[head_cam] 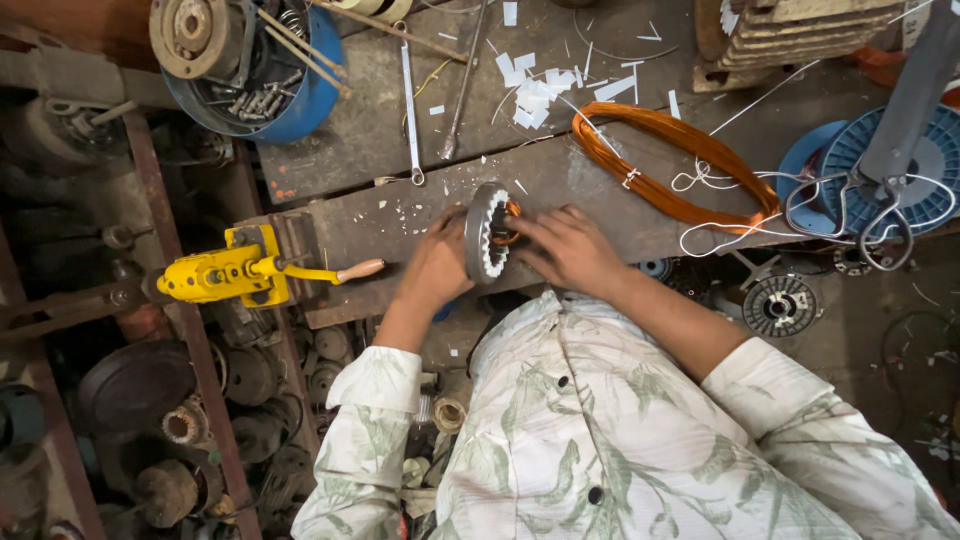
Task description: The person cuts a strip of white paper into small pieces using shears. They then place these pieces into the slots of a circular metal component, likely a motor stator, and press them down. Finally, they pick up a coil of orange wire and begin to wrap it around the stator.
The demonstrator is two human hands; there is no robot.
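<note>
Far left, below the desk (400,215) edge: dark heap of old rotors and pulleys (180,430) on the floor. Upper left on the desk: blue tub (305,100) holding bolts and a grey flanged part. Yellow hand-crank winder (235,272) clamped at the desk's left edge, wooden-tipped handle pointing right. Long spanner (410,110) lies lengthwise, ring end toward the person. Centre: left hand (437,265) curled around the outer rim of the stator ring (485,233), which stands on edge at the desk's near edge; white slot liners visible around its bore. Right hand (565,245) touches the ring's other face, fingers bent at the bore where a small copper coil shows; whether it pinches the wire cannot be told. White paper scraps (535,90) scattered above. Right of centre: large orange copper wire loop (670,165), tied with white string, flat on the desk. Far right: blue spool (925,175), partly behind a grey metal arm.
</note>
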